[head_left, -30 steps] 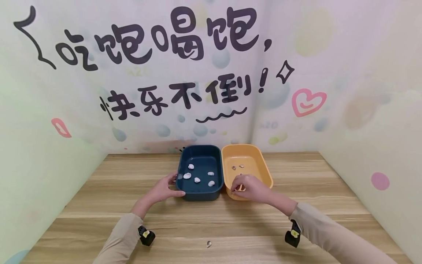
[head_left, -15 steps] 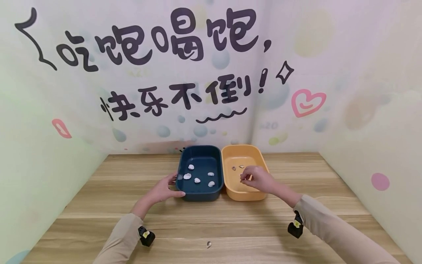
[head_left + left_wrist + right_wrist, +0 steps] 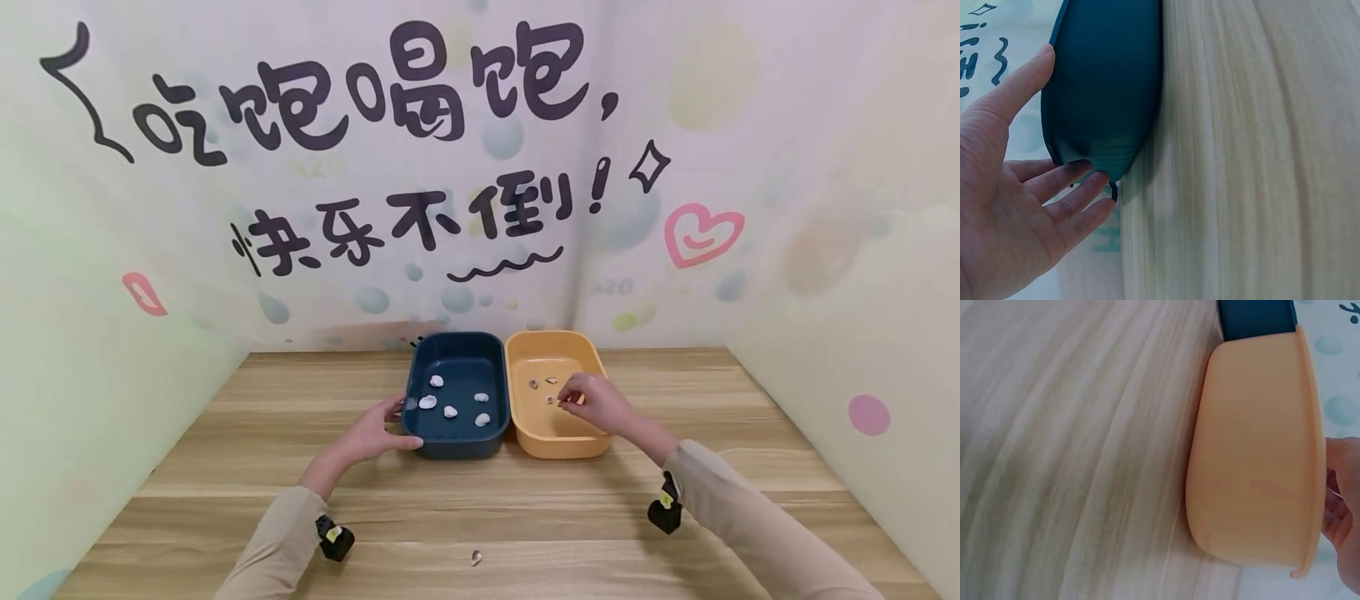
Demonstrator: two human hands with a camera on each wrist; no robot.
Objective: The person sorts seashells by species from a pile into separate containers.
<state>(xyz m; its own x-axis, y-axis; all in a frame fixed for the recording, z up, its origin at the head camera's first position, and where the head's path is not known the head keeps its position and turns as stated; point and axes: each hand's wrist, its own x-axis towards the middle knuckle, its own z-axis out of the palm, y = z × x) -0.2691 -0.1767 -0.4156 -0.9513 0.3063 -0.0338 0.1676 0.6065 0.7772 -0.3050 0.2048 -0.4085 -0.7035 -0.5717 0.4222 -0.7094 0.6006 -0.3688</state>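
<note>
My left hand [image 3: 371, 429] rests on the near left corner of a dark blue box [image 3: 457, 447]. In the left wrist view, the thumb lies along its rim and loosely bent fingers touch its end. Several white seashells [image 3: 450, 412] lie apart inside. My right hand [image 3: 600, 404] is over the yellow box [image 3: 558, 448], with bent fingers and fingertips close together. Beside those fingertips sits a small seashell [image 3: 550, 400]; whether anything is pinched cannot be made out. Two more small seashells [image 3: 533, 384] lie farther back. The yellow wall hides the fingertips in the right wrist view.
The boxes stand side by side on a wooden table [image 3: 420, 517], close to a printed backdrop [image 3: 480, 300]. A single small seashell [image 3: 476, 558] lies near the table's front. Side walls enclose the left and right.
My right hand has moved back and to the right over the yellow box, from its front edge, uncovering a small seashell inside. My left hand has stayed on the blue box.
</note>
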